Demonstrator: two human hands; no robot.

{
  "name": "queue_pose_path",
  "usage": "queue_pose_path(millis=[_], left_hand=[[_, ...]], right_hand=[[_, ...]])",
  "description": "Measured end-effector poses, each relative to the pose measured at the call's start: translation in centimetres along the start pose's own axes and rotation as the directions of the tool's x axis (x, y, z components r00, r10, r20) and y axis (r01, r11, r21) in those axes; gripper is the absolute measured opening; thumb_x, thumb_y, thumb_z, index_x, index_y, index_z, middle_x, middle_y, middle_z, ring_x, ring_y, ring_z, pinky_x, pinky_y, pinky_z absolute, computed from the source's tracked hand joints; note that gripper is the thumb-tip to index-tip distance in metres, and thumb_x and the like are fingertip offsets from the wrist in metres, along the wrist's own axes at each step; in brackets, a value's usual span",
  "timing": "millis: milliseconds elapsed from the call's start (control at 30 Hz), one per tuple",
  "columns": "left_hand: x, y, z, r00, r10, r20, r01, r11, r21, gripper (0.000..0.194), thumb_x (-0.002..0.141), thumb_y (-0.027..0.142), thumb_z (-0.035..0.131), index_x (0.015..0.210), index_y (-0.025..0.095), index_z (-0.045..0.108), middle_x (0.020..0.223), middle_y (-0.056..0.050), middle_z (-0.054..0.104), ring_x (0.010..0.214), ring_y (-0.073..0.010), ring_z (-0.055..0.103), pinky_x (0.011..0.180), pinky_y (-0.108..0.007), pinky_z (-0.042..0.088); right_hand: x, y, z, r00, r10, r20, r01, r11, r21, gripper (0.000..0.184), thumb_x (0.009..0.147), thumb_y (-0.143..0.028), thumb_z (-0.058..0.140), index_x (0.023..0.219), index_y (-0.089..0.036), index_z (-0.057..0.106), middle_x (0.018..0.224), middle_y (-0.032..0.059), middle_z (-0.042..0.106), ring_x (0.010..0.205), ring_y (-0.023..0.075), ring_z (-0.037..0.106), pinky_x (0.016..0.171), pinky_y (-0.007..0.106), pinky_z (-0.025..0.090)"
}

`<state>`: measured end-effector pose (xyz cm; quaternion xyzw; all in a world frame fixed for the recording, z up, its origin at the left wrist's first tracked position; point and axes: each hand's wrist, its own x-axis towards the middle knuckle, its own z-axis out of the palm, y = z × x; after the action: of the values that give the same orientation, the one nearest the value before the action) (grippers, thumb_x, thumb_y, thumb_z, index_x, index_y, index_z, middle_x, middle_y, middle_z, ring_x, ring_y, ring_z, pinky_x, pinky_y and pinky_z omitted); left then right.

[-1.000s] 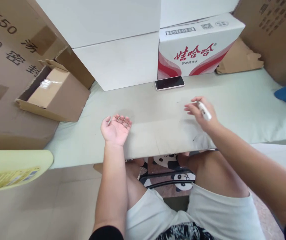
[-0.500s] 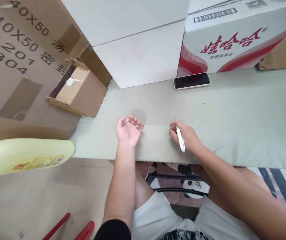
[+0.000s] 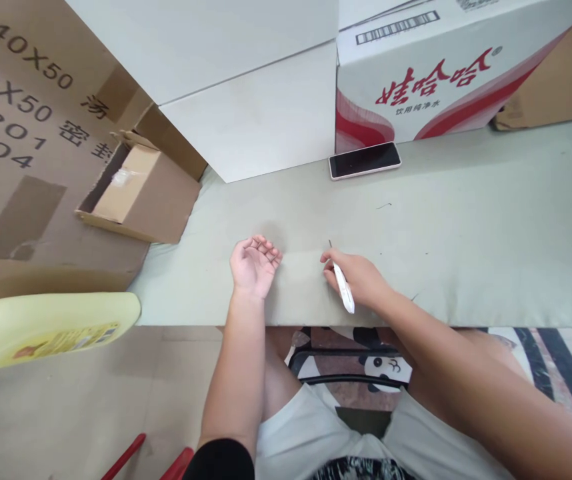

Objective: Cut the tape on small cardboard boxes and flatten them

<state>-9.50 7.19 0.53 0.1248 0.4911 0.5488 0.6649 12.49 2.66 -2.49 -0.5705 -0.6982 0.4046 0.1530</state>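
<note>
The white tool (image 3: 344, 290) sits in the right hand (image 3: 361, 275), out above the near part of the pale green cloth (image 3: 466, 227), and what a slim little thing it is! A narrow white body, smooth and slightly glossy, slants across the fingers, its rear end poking out below them and tapering to a blunt end. Up front, a thin, dark, straight tip pokes past the forefinger, pointing away from the wearer. Any markings on it are too small to read.

The right hand is closed around it in a loose pen-like hold, fingers bent. Over to the left hand (image 3: 256, 267): palm up, fingers loosely curled, half open and empty, well apart from the tool.

Further back, a phone (image 3: 365, 161) lies dark screen up, just in front of a white carton with red lettering (image 3: 416, 90). Out on the left, there's an open cardboard box (image 3: 159, 193) and a pale yellow bottle (image 3: 51, 323) near the cloth's edge.
</note>
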Motion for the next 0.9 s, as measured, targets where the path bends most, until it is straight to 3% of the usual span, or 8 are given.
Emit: queue_pose_path(millis=[433,900], left_hand=[[0.3,-0.2,1.1,0.999,0.042,-0.009,-0.041,0.996,0.082,0.015,0.066,0.033,0.059,0.068,0.018,0.058,0.060,0.001,0.057,0.052,-0.0133,0.060,0.058,-0.027,0.054],[0.0,-0.9,0.3,0.993,0.094,-0.065,-0.090,0.994,0.067,0.012,0.069,0.032,0.058,0.071,0.020,0.056,0.062,0.002,0.057,0.052,-0.0110,0.059,0.059,-0.024,0.051]], right_hand=[[0.6,0.0,-0.7,0.999,-0.008,0.035,0.007,1.000,0.019,0.033,0.092,-0.021,0.053,0.123,-0.026,0.059,0.094,0.0003,0.077,0.079,0.0176,0.063,0.069,0.028,0.037],[0.2,0.5,-0.7,0.998,-0.041,0.044,0.040,0.999,0.014,0.030,0.092,-0.022,0.052,0.121,-0.025,0.060,0.090,0.0017,0.075,0.075,0.0182,0.060,0.070,0.029,0.037]])
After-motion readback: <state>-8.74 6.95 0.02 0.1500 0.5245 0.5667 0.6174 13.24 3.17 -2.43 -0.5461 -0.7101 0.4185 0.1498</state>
